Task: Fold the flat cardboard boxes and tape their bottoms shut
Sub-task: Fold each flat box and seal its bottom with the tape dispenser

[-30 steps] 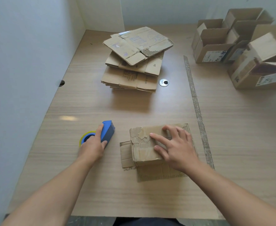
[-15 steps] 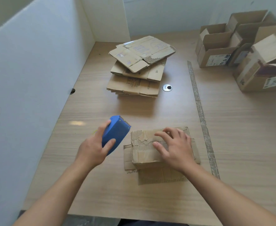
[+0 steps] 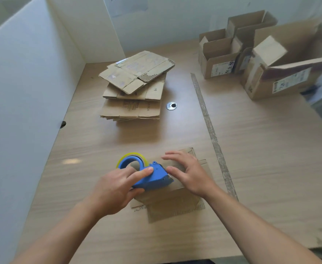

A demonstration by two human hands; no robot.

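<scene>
Left hand grips blue tape dispenser; right hand, fingers spread, presses folded box flaps. Cardboard likely light, springy, worn; hold flaps near seam.

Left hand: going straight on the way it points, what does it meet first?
Probably the right hand, pressing the folded box just beyond the tape dispenser the left hand grips; height gap is unclear.

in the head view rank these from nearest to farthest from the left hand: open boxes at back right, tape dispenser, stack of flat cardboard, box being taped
1. tape dispenser: held in the grip of the left hand.
2. box being taped: just right of that hand, near edge.
3. stack of flat cardboard: farther back, centre.
4. open boxes: far back right corner.
</scene>
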